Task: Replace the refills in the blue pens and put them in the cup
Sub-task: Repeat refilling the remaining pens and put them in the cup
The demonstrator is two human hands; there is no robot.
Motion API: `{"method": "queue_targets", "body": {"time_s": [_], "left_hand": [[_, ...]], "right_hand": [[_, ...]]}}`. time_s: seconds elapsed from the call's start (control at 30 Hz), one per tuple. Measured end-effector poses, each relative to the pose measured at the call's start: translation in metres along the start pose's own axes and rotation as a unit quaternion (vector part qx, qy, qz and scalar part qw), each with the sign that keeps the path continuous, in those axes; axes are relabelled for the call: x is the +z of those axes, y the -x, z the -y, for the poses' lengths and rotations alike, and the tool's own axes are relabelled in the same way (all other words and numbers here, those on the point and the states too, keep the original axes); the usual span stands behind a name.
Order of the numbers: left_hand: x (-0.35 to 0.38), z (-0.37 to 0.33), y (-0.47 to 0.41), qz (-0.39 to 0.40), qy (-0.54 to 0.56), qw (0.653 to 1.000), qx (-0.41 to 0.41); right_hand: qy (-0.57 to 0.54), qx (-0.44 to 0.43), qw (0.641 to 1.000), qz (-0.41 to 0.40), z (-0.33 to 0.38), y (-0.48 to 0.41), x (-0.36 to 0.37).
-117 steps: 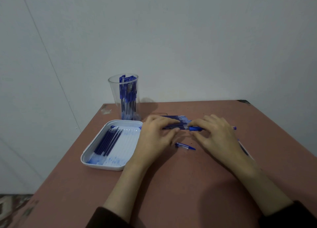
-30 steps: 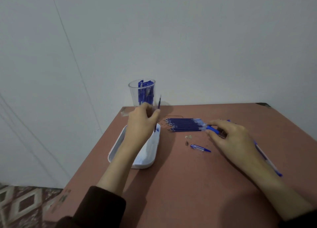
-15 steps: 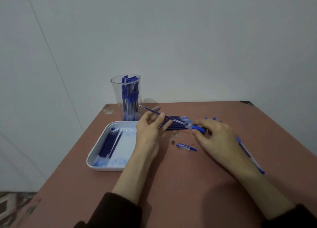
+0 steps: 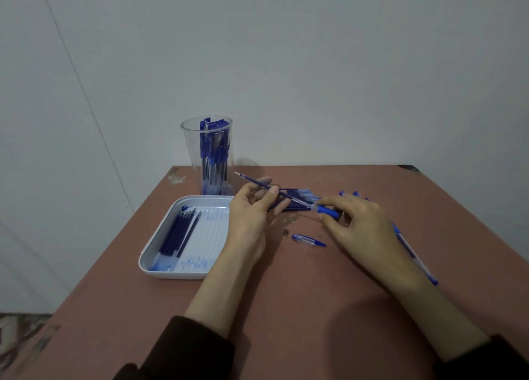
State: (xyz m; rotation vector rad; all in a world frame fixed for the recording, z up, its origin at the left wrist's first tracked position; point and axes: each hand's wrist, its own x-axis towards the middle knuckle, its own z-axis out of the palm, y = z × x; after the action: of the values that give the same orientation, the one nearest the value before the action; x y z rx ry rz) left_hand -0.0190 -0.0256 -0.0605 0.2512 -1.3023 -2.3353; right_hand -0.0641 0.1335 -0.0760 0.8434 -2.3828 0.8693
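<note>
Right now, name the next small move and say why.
Probably slide the thin dark-blue refill deeper into the blue-gripped clear pen barrel: the left hand pinches it, the right hand holds the barrel, and most of the refill sticks out.

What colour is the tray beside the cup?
The tray is white, with blue smudges inside; the head view shows it.

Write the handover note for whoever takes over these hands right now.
Left hand pinches a refill, its end at the mouth of the pen barrel gripped by the right hand.
Done: cup holds many pens; tray holds several refills.
Spare refills lie in a row behind the hands; pen cap and metal tip between them; more pens under the right forearm.
Left: seat refill, fit tip and cap, cup it, then those pens.
</note>
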Motion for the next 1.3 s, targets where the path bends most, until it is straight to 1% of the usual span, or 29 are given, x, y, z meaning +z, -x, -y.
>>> {"method": "queue_targets", "body": {"time_s": [0.2,0.3,0.37,0.43,0.53,0.63,0.67,0.73,0.8,0.87,0.93,1.0,1.17,1.23,1.3], "left_hand": [[0.001,-0.001,0.001,-0.002,0.018,1.0,-0.017],[0.004,0.005,0.004,0.025,0.018,0.999,-0.038],[0.004,0.011,0.004,0.044,0.0,0.998,-0.033],[0.004,0.013,0.003,0.065,-0.033,0.997,-0.025],[0.001,0.013,0.002,0.107,-0.128,0.986,-0.022],[-0.001,0.011,0.001,0.116,-0.209,0.971,0.006],[-0.003,0.01,0.0,0.106,-0.246,0.963,0.03],[-0.008,0.006,-0.003,0.092,-0.332,0.936,0.072],[-0.013,0.002,-0.003,0.095,-0.397,0.909,0.087],[-0.017,0.0,-0.003,0.111,-0.428,0.894,0.067],[-0.018,-0.002,-0.002,0.136,-0.45,0.882,0.031],[-0.017,-0.004,-0.003,0.155,-0.484,0.861,0.015],[-0.019,-0.003,-0.003,0.181,-0.579,0.794,0.035],[-0.02,-0.001,-0.003,0.192,-0.597,0.778,0.041],[-0.021,0.0,-0.004,0.188,-0.606,0.771,0.054]], "right_hand": [[-0.003,-0.023,1.0,-0.005,0.001,0.0,-0.002],[0.005,-0.028,1.0,-0.001,0.002,0.001,0.0],[-0.003,-0.024,1.0,0.001,0.002,0.001,0.0],[-0.021,-0.017,1.0,0.001,0.003,0.001,0.001],[-0.053,-0.004,0.999,-0.008,0.003,0.0,0.002],[-0.116,0.026,0.992,-0.047,0.005,-0.001,0.0],[-0.145,0.042,0.987,-0.062,0.006,-0.002,-0.002],[-0.215,0.084,0.969,-0.083,0.006,-0.006,-0.006],[-0.307,0.131,0.938,-0.088,0.006,-0.009,-0.011],[-0.387,0.175,0.902,-0.077,0.007,-0.01,-0.015],[-0.425,0.198,0.881,-0.07,0.007,-0.011,-0.017],[-0.436,0.202,0.874,-0.069,0.007,-0.011,-0.017],[-0.441,0.197,0.873,-0.066,0.008,-0.012,-0.017],[-0.436,0.192,0.877,-0.059,0.008,-0.011,-0.015],[-0.432,0.189,0.88,-0.05,0.007,-0.011,-0.013]]}}
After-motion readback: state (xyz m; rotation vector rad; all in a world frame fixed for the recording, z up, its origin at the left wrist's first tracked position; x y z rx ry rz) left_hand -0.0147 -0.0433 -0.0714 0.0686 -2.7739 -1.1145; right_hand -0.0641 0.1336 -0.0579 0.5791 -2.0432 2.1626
